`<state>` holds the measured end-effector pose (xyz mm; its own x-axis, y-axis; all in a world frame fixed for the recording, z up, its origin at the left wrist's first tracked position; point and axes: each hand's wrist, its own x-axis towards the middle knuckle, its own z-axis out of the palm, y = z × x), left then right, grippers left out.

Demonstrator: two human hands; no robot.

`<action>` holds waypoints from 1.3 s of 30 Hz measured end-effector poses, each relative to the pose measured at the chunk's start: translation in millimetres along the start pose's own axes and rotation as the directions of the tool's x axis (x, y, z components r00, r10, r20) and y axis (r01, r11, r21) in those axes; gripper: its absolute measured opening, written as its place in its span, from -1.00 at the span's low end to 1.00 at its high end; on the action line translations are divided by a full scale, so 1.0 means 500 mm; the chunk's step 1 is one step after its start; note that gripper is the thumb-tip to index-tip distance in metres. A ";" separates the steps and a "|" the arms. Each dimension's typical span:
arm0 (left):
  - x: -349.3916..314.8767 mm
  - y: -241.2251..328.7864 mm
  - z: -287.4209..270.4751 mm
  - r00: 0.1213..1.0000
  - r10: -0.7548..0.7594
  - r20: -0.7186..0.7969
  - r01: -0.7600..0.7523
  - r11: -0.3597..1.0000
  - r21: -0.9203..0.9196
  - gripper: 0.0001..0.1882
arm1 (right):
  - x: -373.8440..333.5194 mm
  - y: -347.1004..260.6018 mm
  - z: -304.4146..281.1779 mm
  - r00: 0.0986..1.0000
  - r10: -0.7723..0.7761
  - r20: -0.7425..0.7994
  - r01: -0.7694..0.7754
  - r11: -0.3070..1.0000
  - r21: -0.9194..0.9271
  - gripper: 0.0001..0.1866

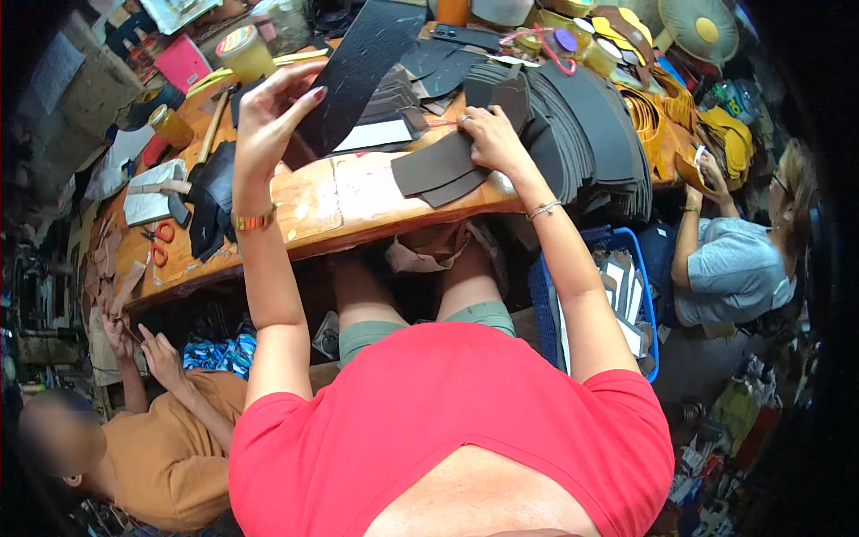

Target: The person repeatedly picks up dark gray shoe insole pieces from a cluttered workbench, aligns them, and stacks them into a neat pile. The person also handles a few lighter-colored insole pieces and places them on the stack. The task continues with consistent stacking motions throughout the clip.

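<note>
My left hand (276, 121) is raised over the left part of the workbench, its thumb and fingers at the edge of a long black leather-like strip (374, 67) that stands tilted. My right hand (490, 139) has its fingers curled on dark brown curved pieces (437, 170) at the bench's front edge; its fingertips are partly hidden. Right beside it, a large fanned stack of dark grey curved pieces (582, 125) leans toward the bench edge. Behind the brown pieces lie a white strip (383, 134) and a smaller stack of dark pieces (394, 100).
Red-handled scissors (161, 243), a hammer (213, 125) and jars (246, 55) occupy the wooden bench (304, 201)'s left side. A blue basket (651, 304) of offcuts stands below right. One person (170, 447) sits at left, another (738, 268) at right. A fan (702, 31) stands behind.
</note>
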<state>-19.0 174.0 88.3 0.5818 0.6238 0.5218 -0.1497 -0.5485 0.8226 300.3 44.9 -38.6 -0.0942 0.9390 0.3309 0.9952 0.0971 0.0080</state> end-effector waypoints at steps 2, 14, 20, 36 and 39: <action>-0.052 0.005 -0.036 0.998 -0.014 -0.069 0.020 0.997 0.081 -0.67 | -0.004 0.006 0.013 1.000 0.001 -0.027 -0.002 0.999 -0.050 -0.57; -0.249 0.011 -0.136 0.964 -0.107 -0.244 0.151 0.974 0.170 -0.73 | 0.019 0.038 0.035 0.995 -0.020 -0.098 0.021 1.000 0.015 -0.78; -0.278 0.006 -0.151 0.941 -0.116 -0.319 0.146 0.987 0.072 -0.81 | 0.038 0.049 0.029 0.999 0.029 0.034 -0.029 0.999 0.015 -0.83; -0.253 0.110 -0.174 0.933 0.105 -0.345 0.037 0.924 0.381 -0.87 | 0.149 -0.137 -0.174 0.977 -0.158 -0.141 0.211 0.652 0.728 -0.71; -0.215 0.088 -0.152 0.984 0.047 -0.170 0.012 0.944 0.330 -0.88 | 0.202 -0.196 -0.103 0.995 -0.095 0.027 0.057 0.771 0.635 -0.69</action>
<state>-148.7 125.1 85.6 0.4298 0.6827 0.5910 0.1293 -0.6943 0.7080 194.4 113.0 42.6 -0.1894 0.9341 0.3027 0.7462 0.3373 -0.5740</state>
